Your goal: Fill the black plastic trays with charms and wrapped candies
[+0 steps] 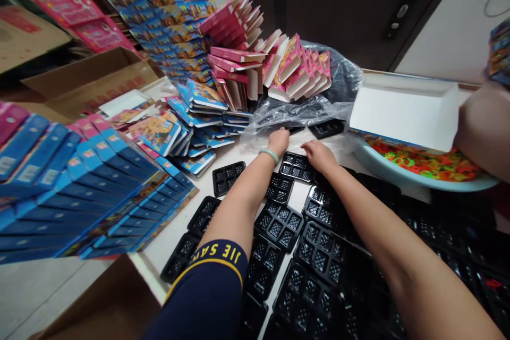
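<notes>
My left hand, with a pale green bangle on the wrist, is closed at the edge of a clear plastic bag. What its fingers hold is hidden; a dark edge shows just beyond them. Close by on the right, my right hand has its fingers loosely bent and slightly apart, with nothing visible in them. Just below and between the hands lies a black plastic tray with square compartments. Another black tray lies beyond my right hand, beside the bag.
Many black trays cover the table. Blue boxes and pink boxes are stacked left and behind. At right, an open white-lined box rests over a light-blue basin of colourful small pieces. Another person's blurred arm is at right.
</notes>
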`<act>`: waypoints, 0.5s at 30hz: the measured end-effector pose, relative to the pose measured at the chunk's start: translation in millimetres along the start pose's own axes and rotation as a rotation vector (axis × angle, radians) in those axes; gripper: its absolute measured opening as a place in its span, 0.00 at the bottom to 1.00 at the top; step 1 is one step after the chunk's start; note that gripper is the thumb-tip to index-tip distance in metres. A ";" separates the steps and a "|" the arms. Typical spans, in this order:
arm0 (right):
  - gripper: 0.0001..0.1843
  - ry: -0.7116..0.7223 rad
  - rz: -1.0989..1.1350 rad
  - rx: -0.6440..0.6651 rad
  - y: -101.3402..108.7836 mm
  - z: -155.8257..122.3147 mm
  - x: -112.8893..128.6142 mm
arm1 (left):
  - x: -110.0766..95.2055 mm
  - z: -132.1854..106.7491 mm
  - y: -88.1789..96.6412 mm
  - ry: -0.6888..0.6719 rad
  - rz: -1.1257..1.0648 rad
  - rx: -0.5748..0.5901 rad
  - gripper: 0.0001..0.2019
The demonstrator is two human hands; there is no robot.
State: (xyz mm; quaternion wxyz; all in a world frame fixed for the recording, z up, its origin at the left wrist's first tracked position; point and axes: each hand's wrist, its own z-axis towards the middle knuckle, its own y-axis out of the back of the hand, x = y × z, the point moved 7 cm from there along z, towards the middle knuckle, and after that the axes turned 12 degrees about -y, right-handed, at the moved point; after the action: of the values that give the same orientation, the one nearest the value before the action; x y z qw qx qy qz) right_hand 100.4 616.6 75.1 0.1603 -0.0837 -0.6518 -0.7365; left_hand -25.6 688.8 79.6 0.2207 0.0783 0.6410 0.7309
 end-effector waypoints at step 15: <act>0.29 -0.306 -0.076 0.262 -31.2 60.6 7.3 | 9.8 10.9 43.5 -0.098 -0.163 -0.253 0.09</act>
State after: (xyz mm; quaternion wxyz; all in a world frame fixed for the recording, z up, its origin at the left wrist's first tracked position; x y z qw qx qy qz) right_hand 77.6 678.5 56.7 0.0412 -0.1483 -0.7614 -0.6297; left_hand -39.6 699.3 122.0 0.3185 0.0331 0.5367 0.7807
